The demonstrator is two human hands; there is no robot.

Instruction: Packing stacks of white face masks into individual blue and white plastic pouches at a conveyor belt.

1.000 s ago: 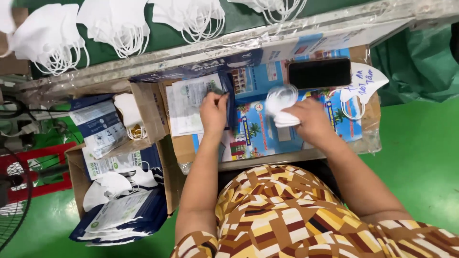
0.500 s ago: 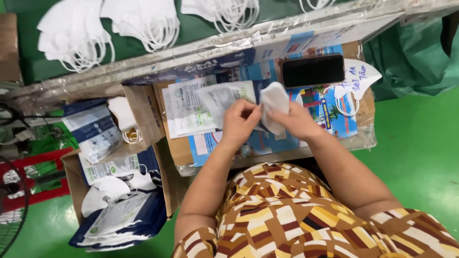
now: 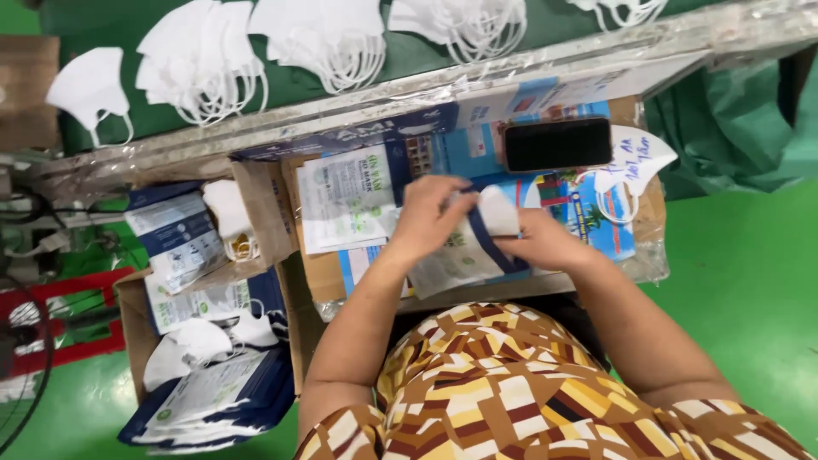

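Left hand: the left hand (image 3: 430, 217) gripped the mouth of a clear printed mask pouch (image 3: 456, 255), fingers closed on its upper edge, above the small work table (image 3: 652, 260).
Right hand: the right hand (image 3: 545, 243) was closed on a folded white face mask (image 3: 497, 210), which sat at the pouch's opening; how far in it went could not be told.
Pouch: it lay tilted between the two hands, its lower end toward the person's lap.
Table: a black smartphone (image 3: 558, 144) lay face up beyond the hands, a lone white mask with writing (image 3: 639, 162) just to its right, a stack of empty pouches (image 3: 345, 200) to the left.
Beyond: loose white masks (image 3: 256, 51) lay in heaps on a green surface.
Floor side: an open cardboard box (image 3: 136, 298) at the person's left held more masks and packets.
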